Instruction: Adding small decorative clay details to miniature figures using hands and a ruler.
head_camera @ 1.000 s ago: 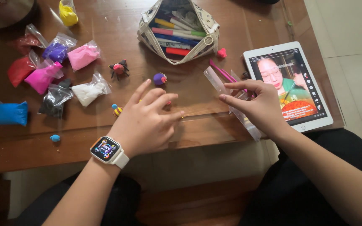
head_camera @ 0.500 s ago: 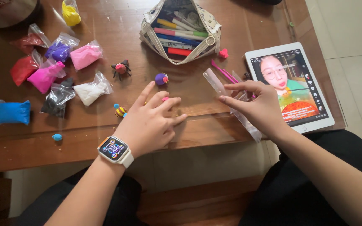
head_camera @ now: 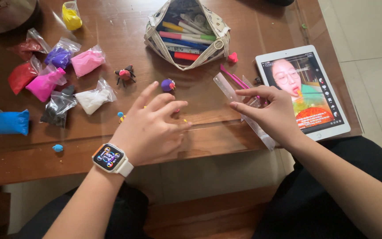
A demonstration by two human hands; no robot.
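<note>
Left hand [head_camera: 153, 128] rests spread wide on the brown wooden counter [head_camera: 111, 44]; right hand [head_camera: 273, 113] pinches the clear plastic ruler [head_camera: 239, 106] just left of the white tablet [head_camera: 303, 90].

From where I watch, a dark brown wooden table [head_camera: 111, 168] fills most of the view, its polished top catching soft, even daylight. Beyond its right edge I see pale, glossy floor tiles [head_camera: 368, 40] with thin grout lines. Under the table's front edge a lower wooden ledge [head_camera: 208, 217] sits in shadow.
</note>
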